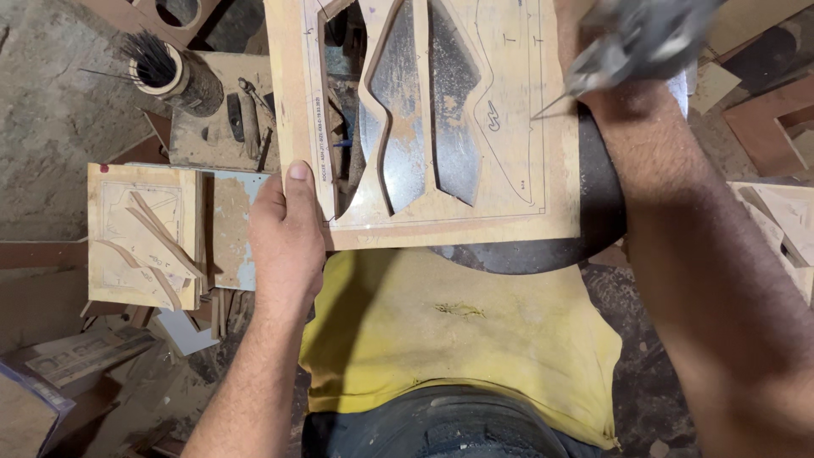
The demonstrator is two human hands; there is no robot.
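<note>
A thin wooden board with drawn pattern lines and curved cut-out openings lies on a round dark saw table. My left hand grips the board's near left corner, thumb on top. My right hand is blurred at the top right, closed around a grey metal tool whose thin point touches the board near a drawn line. Through the cut-outs the metal surface below shows, dusted with sawdust.
A small wooden panel with cut strips lies to the left. Behind it stands a round holder with thin rods. Board scraps lie at the right, offcuts on the floor at the lower left. My yellow shirt fills the lower middle.
</note>
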